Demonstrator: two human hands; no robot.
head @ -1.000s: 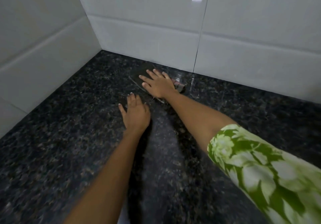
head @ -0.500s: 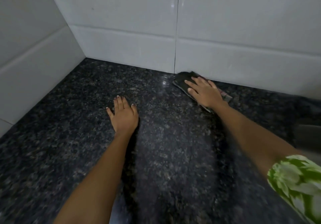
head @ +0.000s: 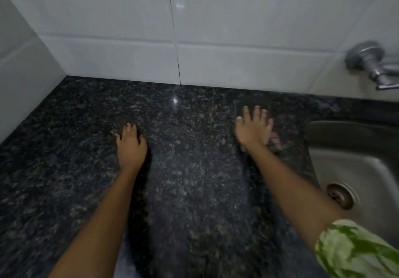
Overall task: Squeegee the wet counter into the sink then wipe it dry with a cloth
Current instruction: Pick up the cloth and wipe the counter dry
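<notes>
The dark speckled granite counter (head: 190,180) fills most of the head view. My right hand (head: 253,130) lies flat with fingers spread on a dark flat wiping pad (head: 240,105), which is blurred and mostly hidden; a pinkish edge of it shows beside my palm. The pad is close to the steel sink (head: 367,163) at the right. My left hand (head: 131,146) rests palm down on the counter's middle, fingers together, holding nothing.
White wall tiles (head: 121,57) close off the counter at the back and left. A metal tap (head: 372,62) sticks out of the wall above the sink. The sink's drain (head: 340,195) is at the right edge.
My right hand has slid the pad rightward along the back of the counter, from the corner to near the sink. The view has turned right, bringing sink and tap into sight. My left hand stayed put.
</notes>
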